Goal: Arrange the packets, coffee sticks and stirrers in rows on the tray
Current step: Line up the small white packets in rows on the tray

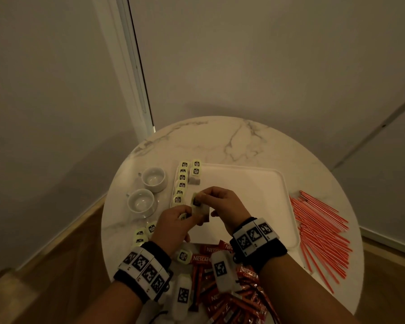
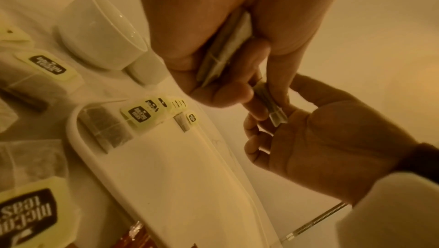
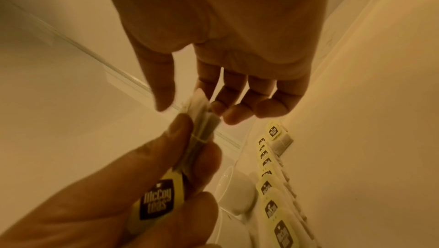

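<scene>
stirrers (image 1: 320, 232) right of tray (image 1: 262, 183)

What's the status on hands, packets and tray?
Left hand grips a bunch of tea packets; right hand pinches one off. One row laid along tray left edge, second begun. Coffee sticks, stirrers untouched. Nothing blocking.

The right hand (image 3: 228, 49) reaches down, thumb and fingertips at the top of a tea bag (image 3: 202, 120); the left hand (image 3: 142, 195) pinches it lower, label showing; a row of tea bags (image 3: 273, 195) lies right; a cup (image 3: 237, 193) beside them
</scene>
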### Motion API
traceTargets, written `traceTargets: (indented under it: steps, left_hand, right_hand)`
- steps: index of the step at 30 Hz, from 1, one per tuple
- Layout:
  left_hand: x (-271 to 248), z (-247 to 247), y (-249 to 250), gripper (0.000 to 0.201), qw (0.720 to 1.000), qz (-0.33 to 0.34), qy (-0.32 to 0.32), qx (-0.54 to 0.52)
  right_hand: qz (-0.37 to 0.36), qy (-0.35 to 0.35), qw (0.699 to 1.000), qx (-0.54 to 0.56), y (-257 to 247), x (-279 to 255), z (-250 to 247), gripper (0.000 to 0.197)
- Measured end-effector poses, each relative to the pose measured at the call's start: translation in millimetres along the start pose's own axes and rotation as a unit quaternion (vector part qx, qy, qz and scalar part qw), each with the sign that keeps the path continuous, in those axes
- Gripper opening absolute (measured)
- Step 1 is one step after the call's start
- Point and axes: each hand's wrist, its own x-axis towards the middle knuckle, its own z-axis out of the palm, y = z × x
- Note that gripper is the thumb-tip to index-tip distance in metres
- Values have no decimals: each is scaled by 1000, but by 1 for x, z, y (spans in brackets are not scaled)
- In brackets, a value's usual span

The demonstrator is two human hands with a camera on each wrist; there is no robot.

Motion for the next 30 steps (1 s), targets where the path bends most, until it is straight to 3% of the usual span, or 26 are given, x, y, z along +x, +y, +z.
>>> traceTargets:
  steps: [5, 8, 11, 14, 18, 22, 30]
  left_hand:
    - [1, 1, -3, 13, 1000, -18, -1, 13]
    - [2, 1, -3, 6, 999, -32, -1, 5]
    - [8, 0, -5, 6, 999, -40, 17, 8]
    - [14, -1, -9, 9, 998, -56, 25, 14]
    - [19, -5, -12, 28, 995, -95, 36, 15]
    - [14, -11, -19, 20, 993, -103, 46, 23]
    - [0, -26, -27, 11, 996, -83, 36, 23]
  right_hand:
    - [-17, -15, 998, -52, 0, 9, -5, 10]
    - [2, -35, 998, -61, 0, 14, -8, 6]
    - [42, -36, 997, -46, 9, 17, -11, 16]
    - [50, -45, 996, -65, 24, 21, -11, 7]
    - [66, 22, 997, -46, 33, 43, -12, 11]
    - [74, 98, 990, -69, 41, 82, -13, 20]
    - [93, 123, 981, -119, 52, 132, -6, 36]
